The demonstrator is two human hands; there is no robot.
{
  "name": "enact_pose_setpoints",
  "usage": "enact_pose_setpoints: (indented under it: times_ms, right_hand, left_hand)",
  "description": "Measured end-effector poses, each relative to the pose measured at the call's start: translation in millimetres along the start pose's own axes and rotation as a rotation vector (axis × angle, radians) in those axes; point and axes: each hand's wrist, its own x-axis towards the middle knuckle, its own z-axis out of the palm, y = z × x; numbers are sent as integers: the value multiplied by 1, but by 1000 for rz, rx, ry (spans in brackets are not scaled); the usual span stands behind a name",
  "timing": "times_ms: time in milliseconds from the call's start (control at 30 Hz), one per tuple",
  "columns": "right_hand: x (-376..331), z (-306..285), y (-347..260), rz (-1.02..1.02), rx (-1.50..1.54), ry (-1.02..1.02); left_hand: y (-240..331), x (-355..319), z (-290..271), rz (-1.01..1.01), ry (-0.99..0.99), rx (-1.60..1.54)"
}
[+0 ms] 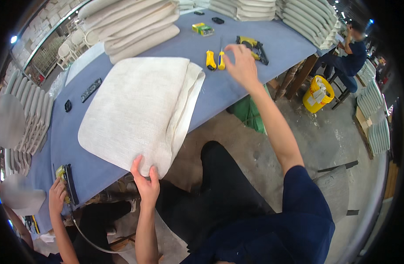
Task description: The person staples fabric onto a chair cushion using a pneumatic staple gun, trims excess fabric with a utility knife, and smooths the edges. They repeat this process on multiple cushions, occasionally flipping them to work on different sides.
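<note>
A cream fabric-covered seat cushion (131,101) lies on the blue table, with loose cloth folds along its right side. My left hand (147,182) grips its near corner, thumb and fingers at the edge. Over the far part of the table, my right hand (243,68) has its fingers apart and holds nothing that I can see. Just left of it are a screwdriver (221,60) with a yellow and blue handle and a yellow-black utility knife (211,60). A yellow and black staple gun (254,48) lies beside its fingers, partly behind them.
Cushion stacks (131,26) line the table's back. A green-yellow box (203,29) and a dark strip (91,90) lie on the blue tabletop (219,103). At left, another person's hand (57,196) holds a stapler (69,185) with a hose. A yellow bucket (318,94) stands right.
</note>
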Motion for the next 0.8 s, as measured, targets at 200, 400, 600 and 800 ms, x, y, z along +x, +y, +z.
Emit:
enact_pose_setpoints:
  times_ms: [200,400,600,800]
  right_hand:
    - [21,60,154,196,-591,-331]
    - [47,6,185,504,-19,-508]
    - [-53,-97,16,691,1030,-178]
    - [-159,-124,-164,843,1250,-220]
  left_hand:
    - [12,12,-10,178,57,107]
    - [19,17,-14,-2,-2,-100]
    - [10,12,-19,69,-51,67]
    - [14,10,-16,-6,-113,18]
